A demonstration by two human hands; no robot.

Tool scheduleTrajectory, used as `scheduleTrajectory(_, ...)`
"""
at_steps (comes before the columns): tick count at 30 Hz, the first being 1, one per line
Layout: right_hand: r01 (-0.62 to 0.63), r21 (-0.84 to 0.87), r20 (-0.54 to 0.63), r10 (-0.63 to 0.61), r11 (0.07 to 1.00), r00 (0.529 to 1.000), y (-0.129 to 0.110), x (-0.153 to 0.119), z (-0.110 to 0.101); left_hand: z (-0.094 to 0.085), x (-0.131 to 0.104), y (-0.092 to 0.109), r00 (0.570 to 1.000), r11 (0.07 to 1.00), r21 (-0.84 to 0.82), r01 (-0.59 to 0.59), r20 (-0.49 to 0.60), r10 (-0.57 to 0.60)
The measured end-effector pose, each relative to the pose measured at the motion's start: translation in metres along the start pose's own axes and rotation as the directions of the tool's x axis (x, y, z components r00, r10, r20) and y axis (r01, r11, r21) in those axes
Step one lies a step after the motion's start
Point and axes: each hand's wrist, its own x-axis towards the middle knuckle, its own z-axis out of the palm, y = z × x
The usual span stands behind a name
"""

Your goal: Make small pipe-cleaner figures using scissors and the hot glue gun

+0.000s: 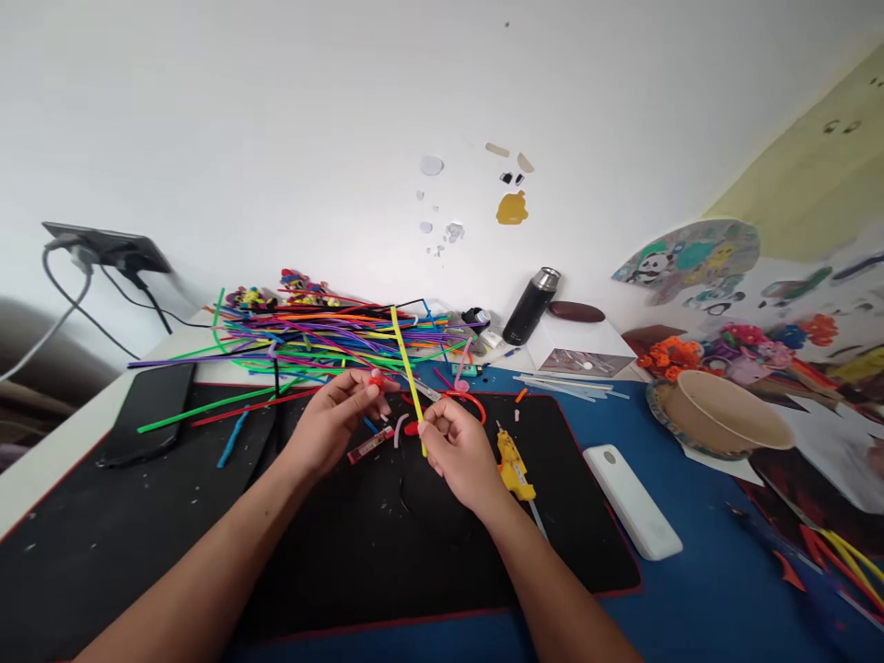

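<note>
From where I stand, the bright yellow stem (407, 368) is what catches the eye: slim, evenly coloured, nearly straight, its surface too small to make out in detail. The person's right hand (456, 449) has it pinched near the lower end between thumb and fingers, with a short stub poking out below the grip. The rest slants up toward a point between eleven and twelve o'clock, its tip standing in front of a heap of coloured stems (331, 336); I can't tell whether they touch. The left hand (342, 405), at about ten o'clock from the right, has its fingertips closed on a small, rounded red piece (377, 378), partly hidden by the thumb. Both hands are over the black mat (414, 562). A small red box (371, 446) lies at nine o'clock from the right hand, a yellow glue gun (512, 465) close by at three. Farther off, a dark flask (531, 307) leans at one o'clock, and a black phone (148, 414) lies at nine from the left hand.
</note>
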Motion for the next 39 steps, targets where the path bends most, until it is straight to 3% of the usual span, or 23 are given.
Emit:
scheduleTrajectory(2,-0.003,-0.042,0.031,0.005,0.999,1.0,0.004,0.004,0.005,-0.006,0.004,0.011,0.999,0.982,-0.186,0.029,-0.012,-0.032)
scheduleTrajectory(5,-0.031,-0.119,0.092,0.042,0.992,0.995,0.008,0.007,0.012,-0.009,0.005,0.02,0.999,0.949,-0.315,0.02,-0.025,-0.03)
scheduleTrajectory(11,-0.044,-0.219,0.226,0.095,0.975,0.969,0.007,0.003,0.019,-0.016,0.007,0.024,0.995,0.918,-0.391,-0.064,-0.093,0.03)
scheduleTrajectory(16,-0.025,-0.21,0.324,0.094,0.977,0.941,0.009,0.0,0.02,-0.019,0.008,0.023,0.996,0.933,-0.359,-0.027,-0.09,-0.006)
scheduleTrajectory(27,-0.028,0.005,0.195,0.026,1.0,0.98,-0.001,0.018,0.03,-0.007,-0.002,0.013,0.995,0.959,-0.275,0.061,0.09,-0.037)
scheduleTrajectory(32,-0.062,0.1,0.156,0.046,0.993,0.987,0.006,0.02,0.032,-0.009,0.0,0.009,0.995,0.959,-0.272,0.081,0.075,-0.062)
scheduleTrajectory(39,-0.079,0.161,0.143,0.056,0.984,0.988,0.015,0.016,0.015,-0.01,0.003,0.005,0.998,0.976,-0.207,0.066,0.0,-0.067)
